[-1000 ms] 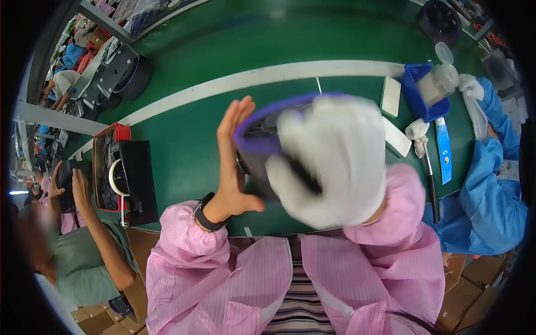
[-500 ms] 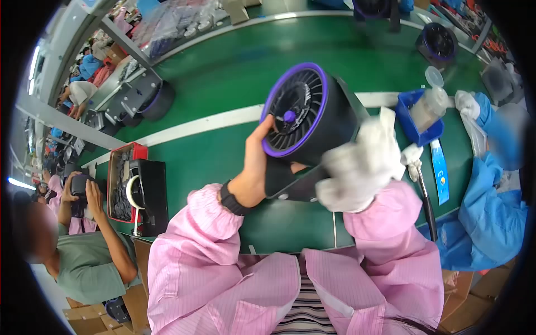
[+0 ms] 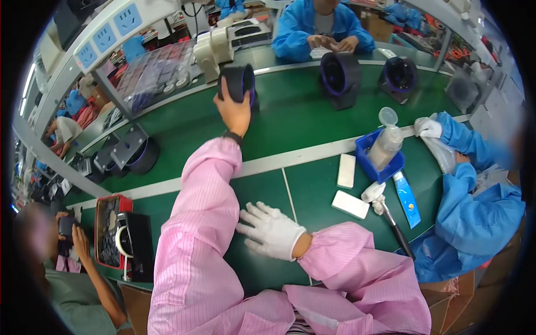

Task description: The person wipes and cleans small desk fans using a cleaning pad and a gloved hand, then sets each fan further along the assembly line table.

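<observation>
At the far left, over the green conveyor surface (image 3: 290, 106), my left hand (image 3: 234, 111) grips a black round fan housing (image 3: 239, 73) with a purple rim. The thumb and fingers lie on its near side, and the strap at that wrist is dark. My right hand (image 3: 272, 230), in a white glove, rests flat on the green worktable (image 3: 262, 184) with fingers spread and nothing held. Right of it lie two white blocks (image 3: 346, 171), (image 3: 350, 205).
A blue bin (image 3: 365, 162) holds a bottle (image 3: 385, 146). Beside it lie a blue tube (image 3: 406, 198) and a black-handled tool (image 3: 395, 229). More fan housings (image 3: 339, 81) stand on the conveyor. A red box (image 3: 106, 234) sits left. Co-workers sit left, right and opposite.
My left hand has carried the fan housing away from me onto the conveyor, and its face has turned right. My right hand has left the housing and come down on the table.
</observation>
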